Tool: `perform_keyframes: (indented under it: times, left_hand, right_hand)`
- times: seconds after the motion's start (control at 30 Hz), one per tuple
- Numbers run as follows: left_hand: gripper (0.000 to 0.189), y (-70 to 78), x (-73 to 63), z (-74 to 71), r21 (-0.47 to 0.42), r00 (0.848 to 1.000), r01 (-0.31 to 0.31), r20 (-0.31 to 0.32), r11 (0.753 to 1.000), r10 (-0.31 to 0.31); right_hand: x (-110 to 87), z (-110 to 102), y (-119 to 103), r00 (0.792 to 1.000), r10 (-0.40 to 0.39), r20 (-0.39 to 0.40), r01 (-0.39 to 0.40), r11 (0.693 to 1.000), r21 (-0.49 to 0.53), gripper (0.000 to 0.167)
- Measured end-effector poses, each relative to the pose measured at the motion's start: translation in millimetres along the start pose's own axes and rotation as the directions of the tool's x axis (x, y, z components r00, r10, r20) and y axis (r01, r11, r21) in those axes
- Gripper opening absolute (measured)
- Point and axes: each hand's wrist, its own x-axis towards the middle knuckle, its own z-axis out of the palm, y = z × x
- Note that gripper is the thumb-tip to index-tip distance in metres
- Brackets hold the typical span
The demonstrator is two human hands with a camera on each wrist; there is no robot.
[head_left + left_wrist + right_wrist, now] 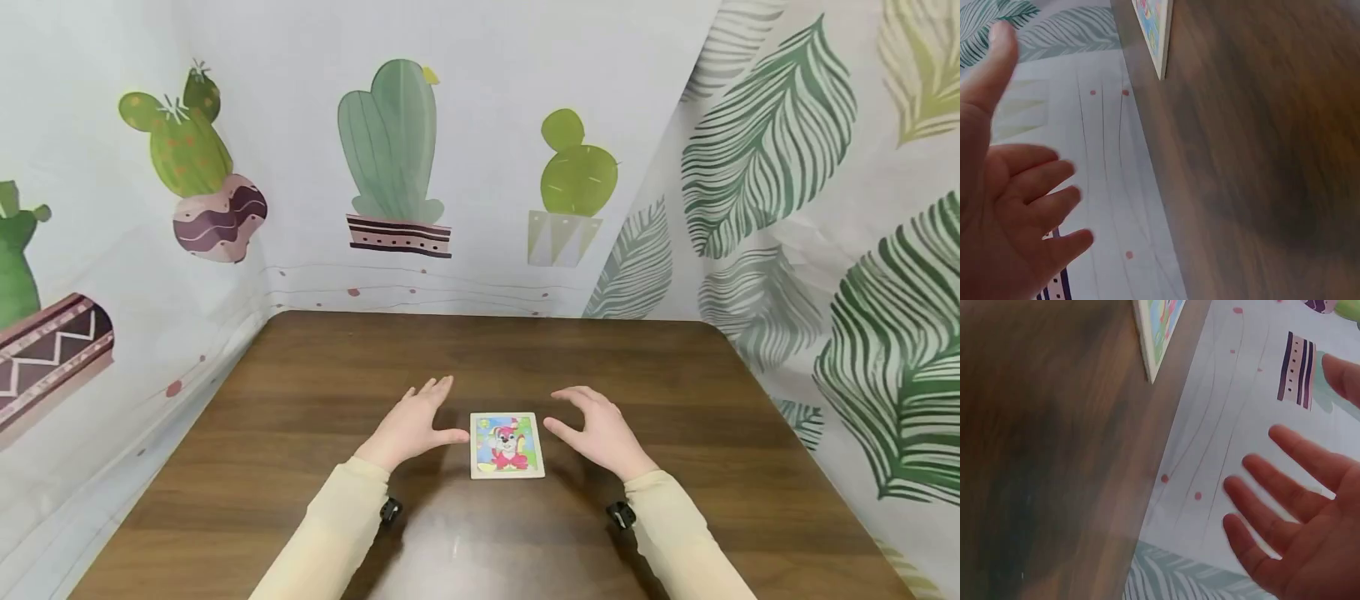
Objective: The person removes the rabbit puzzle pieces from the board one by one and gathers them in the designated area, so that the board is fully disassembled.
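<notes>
A small square picture puzzle (507, 446) with a pale frame and a cartoon animal in pink lies flat on the wooden table. To its left, my left hand (411, 427) hovers with fingers spread, the thumb tip close to the frame's left edge. On the other side my right hand (596, 428) is held with loosely bent fingers, its thumb near the right edge. Both wrist views show empty palms, the left hand (1029, 194) and the right hand (1310, 512). Only a corner of the puzzle (1155, 37) appears in each of them.
The brown wooden table (337, 350) reaches back to a cloth backdrop (480, 167) printed with cacti and leaves. Each wrist carries a small black device (391, 510) under a cream sleeve (330, 525).
</notes>
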Motion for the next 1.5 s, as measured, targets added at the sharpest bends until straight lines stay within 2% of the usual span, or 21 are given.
perform_keyframes:
  times: [0.17, 0.33, 0.4, 0.53, 0.67, 0.9, 1.1, 1.33, 1.5]
  left_hand:
    - [0.097, 5.7, 7.4, 8.2, -0.024, 0.997, -0.011, 0.076, 1.000, 0.013]
    - [0.107, 10.4, 12.8, 19.0, 0.013, 0.984, -0.006, 0.180, 1.000, 0.004]
    - [0.106, 11.5, 14.8, 23.3, 0.039, 0.981, -0.013, 0.195, 0.999, 0.005]
    - [0.095, 12.3, 17.3, 30.0, 0.133, 0.980, -0.035, 0.197, 0.991, 0.008]
    - [0.089, 12.5, 17.4, 34.7, 0.203, 0.981, -0.040, 0.194, 0.978, 0.000]
    - [0.094, 11.6, 13.7, 45.8, 0.170, 0.977, -0.032, 0.214, 0.985, -0.005]
    - [0.090, 13.3, 14.2, 47.5, 0.206, 0.978, -0.039, 0.210, 0.978, -0.005]
    - [0.090, 19.7, 13.3, 44.3, 0.294, 0.975, -0.076, 0.220, 0.953, 0.010]
    - [0.092, 22.0, 14.2, 45.2, 0.302, 0.973, -0.092, 0.228, 0.949, 0.021]
  right_hand:
    - [3.7, 6, -3, 0.999, -0.046, -0.019, 0.047, 0.998, 0.046, 0.040]
    - [7.4, 12, -9, 1.000, -0.013, 0.016, 0.011, 0.995, 0.095, 0.036]
    - [9.5, 15, -12, 0.999, 0.000, 0.044, -0.006, 0.991, 0.133, 0.034]
    - [14.2, 21, -15, 0.995, 0.000, 0.097, -0.019, 0.981, 0.195, 0.031]
    - [18.5, 29, -17, 0.991, -0.012, 0.136, -0.014, 0.981, 0.191, 0.030]
    - [28.7, 45, -24, 0.975, -0.053, 0.215, 0.019, 0.987, 0.157, 0.026]
    - [43.7, 57, -36, 0.958, -0.048, 0.282, 0.004, 0.988, 0.156, 0.025]
    - [59.0, 71, -43, 0.925, -0.163, 0.342, 0.123, 0.983, 0.137, 0.025]
    - [60.6, 80, -40, 0.911, -0.175, 0.373, 0.147, 0.984, 0.102, 0.024]
